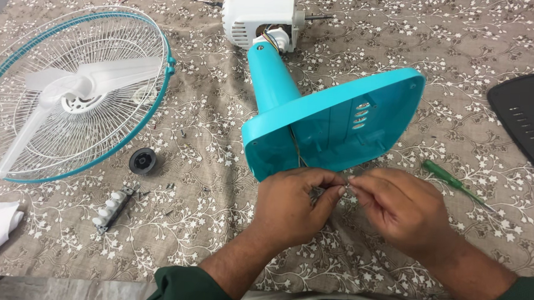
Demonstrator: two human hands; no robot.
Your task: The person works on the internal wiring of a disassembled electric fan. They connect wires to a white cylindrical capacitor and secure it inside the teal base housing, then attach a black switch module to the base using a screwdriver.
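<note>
Pinching a thin wire (345,184) between both sets of fingertips, my left hand (291,208) and right hand (399,210) meet just under the teal fan base (334,126), which is tipped over with its underside open. Guard and blade (71,90), switch block (111,208), knob (142,161) and screwdriver (451,182) lie off to the sides, so I'd say it's stripped down, with reassembly all left.

Left hand (294,208) and right hand (399,210) together, fingertips pinched, forearms converging.

bright, even light | soft shadows | sharp focus | mild edge distortion
</note>
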